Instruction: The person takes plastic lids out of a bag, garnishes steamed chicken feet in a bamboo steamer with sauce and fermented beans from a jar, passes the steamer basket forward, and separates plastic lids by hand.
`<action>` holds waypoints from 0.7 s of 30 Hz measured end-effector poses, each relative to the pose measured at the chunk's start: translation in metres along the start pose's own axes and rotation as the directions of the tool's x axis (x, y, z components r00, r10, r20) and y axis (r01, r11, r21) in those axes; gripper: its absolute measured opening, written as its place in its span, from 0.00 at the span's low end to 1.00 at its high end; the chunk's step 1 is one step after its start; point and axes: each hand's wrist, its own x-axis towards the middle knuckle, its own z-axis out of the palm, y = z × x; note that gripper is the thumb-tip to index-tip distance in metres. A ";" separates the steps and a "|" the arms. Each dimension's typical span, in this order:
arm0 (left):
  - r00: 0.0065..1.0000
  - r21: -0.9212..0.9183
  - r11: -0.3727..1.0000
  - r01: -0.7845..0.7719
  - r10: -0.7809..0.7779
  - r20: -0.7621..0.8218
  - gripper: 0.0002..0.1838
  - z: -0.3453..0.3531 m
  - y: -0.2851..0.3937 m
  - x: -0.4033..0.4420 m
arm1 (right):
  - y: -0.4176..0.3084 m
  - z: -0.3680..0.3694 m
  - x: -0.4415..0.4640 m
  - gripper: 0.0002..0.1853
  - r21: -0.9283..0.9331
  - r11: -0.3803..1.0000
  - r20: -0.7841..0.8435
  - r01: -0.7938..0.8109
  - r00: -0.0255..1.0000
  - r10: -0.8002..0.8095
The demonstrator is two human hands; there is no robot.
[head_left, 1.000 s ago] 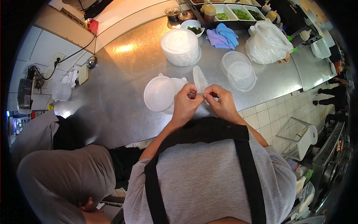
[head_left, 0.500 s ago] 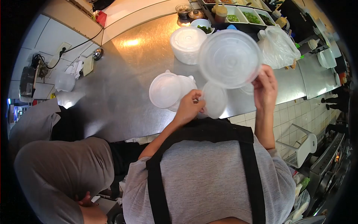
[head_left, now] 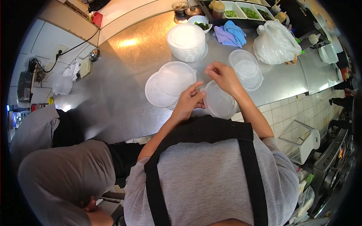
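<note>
My left hand point(head_left: 189, 102) grips the edge of a clear round lid point(head_left: 221, 101) near the table's front edge. Above that lid, my right hand point(head_left: 223, 77) has its fingers curled, and what they hold, if anything, is hidden. Left of my hands, several round lids point(head_left: 176, 78) lie overlapping on the steel table. A tall stack of round lids point(head_left: 186, 42) stands behind them. More overlapping clear lids point(head_left: 244, 63) rest to the right of my right hand.
Blue and purple cloths point(head_left: 230, 34), a white plastic bag point(head_left: 276, 43) and a bowl of greens point(head_left: 200, 24) stand at the back of the steel table point(head_left: 117, 86). A seated person point(head_left: 68, 180) is at the left. A white chair point(head_left: 307, 145) stands at the right.
The lid my right hand raised is no longer up there; another lid now tops the left group. My right hand has come back beside my left, which still grips a lid.
</note>
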 end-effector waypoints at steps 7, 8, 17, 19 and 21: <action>0.980 0.154 0.971 -0.185 0.194 -0.050 0.24 0.016 0.003 0.015 | -0.005 -0.021 -0.065 0.07 0.171 0.984 0.090 -0.040 0.996 0.025; 0.981 0.156 0.971 -0.182 0.189 -0.035 0.25 0.018 0.004 0.015 | -0.007 -0.017 -0.069 0.08 0.172 0.981 0.144 -0.086 0.988 0.062; 0.995 0.128 0.987 -0.100 0.103 -0.015 0.21 0.015 -0.003 0.009 | 0.028 0.006 -0.061 0.10 0.600 0.715 0.306 -0.359 0.929 0.209; 0.993 0.125 0.985 -0.116 0.118 -0.013 0.20 0.014 -0.003 0.008 | 0.026 0.004 -0.058 0.10 0.597 0.715 0.321 -0.365 0.925 0.204; 0.989 0.117 0.982 -0.150 0.150 0.006 0.20 0.014 -0.001 0.009 | 0.024 0.000 -0.054 0.10 0.582 0.699 0.373 -0.416 0.900 0.226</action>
